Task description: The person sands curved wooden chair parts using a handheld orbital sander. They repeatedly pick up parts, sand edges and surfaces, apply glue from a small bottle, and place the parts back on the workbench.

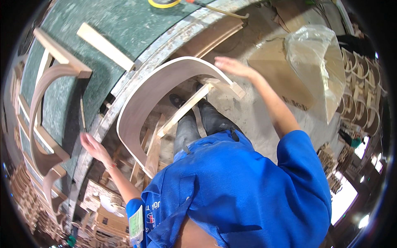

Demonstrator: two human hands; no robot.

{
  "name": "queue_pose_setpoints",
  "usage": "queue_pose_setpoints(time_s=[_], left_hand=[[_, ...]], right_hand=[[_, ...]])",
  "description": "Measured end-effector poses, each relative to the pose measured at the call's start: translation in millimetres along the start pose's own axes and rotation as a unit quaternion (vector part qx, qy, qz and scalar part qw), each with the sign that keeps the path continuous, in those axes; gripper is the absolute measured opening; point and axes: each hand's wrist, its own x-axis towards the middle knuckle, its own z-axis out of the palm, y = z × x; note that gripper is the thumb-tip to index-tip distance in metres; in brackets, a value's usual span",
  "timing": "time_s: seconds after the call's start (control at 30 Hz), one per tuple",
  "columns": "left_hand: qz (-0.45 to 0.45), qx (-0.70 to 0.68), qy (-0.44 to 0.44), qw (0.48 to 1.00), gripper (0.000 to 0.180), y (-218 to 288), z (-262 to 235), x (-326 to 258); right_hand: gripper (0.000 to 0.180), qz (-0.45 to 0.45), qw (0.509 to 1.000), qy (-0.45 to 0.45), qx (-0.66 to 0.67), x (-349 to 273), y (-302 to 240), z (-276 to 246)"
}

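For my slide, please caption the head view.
Right hand open near curved frame, left hand open by green table.

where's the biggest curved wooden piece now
In the head view, the biggest curved wooden piece is left of centre, between the left hand and right hand, beside the green-topped table.
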Motion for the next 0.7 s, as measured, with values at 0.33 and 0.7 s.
queue_pose_setpoints(time_s=[0.33,0.7], left_hand=[[-0.481,-0.197,-0.359,0.775,0.058,-39,-48,-182],[-0.473,-0.273,-0.261,0.796,0.04,4,-20,-232]], right_hand=[[0.076,0.135,0.988,-0.075,0.026,-47,33,-41],[0.067,0.06,0.959,-0.08,0.265,-90,104,57]])
